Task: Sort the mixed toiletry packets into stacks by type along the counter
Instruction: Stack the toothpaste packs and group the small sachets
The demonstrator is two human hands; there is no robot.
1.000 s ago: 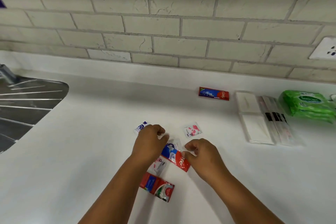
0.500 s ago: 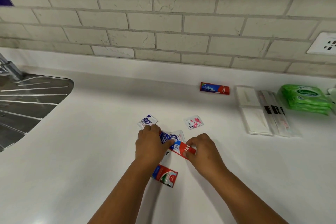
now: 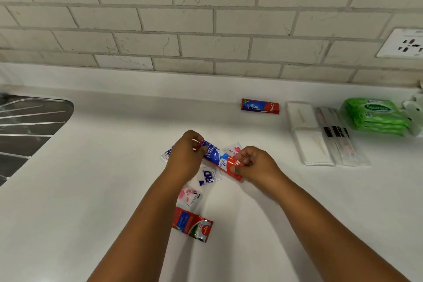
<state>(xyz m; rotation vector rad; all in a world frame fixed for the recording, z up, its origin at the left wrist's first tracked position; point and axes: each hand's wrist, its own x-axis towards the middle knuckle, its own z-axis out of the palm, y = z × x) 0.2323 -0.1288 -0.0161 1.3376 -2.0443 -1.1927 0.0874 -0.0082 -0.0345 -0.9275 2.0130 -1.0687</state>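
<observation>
Both hands pinch one red-and-blue sachet (image 3: 219, 160) just above the counter (image 3: 91, 190): the left hand (image 3: 186, 155) grips its far end, the right hand (image 3: 251, 165) its near red end. Small packets (image 3: 209, 176) lie scattered beneath. Another matching sachet (image 3: 260, 106) lies near the wall, beside white packs (image 3: 306, 142) and green wipes (image 3: 375, 117).

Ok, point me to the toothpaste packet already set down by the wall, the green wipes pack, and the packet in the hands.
Placed toothpaste packet (image 3: 260, 106): head view, middle of its face.
Green wipes pack (image 3: 375, 114): head view, top pack's face.
Held toothpaste packet (image 3: 218, 159): head view, blue-red middle between both hands.
</observation>
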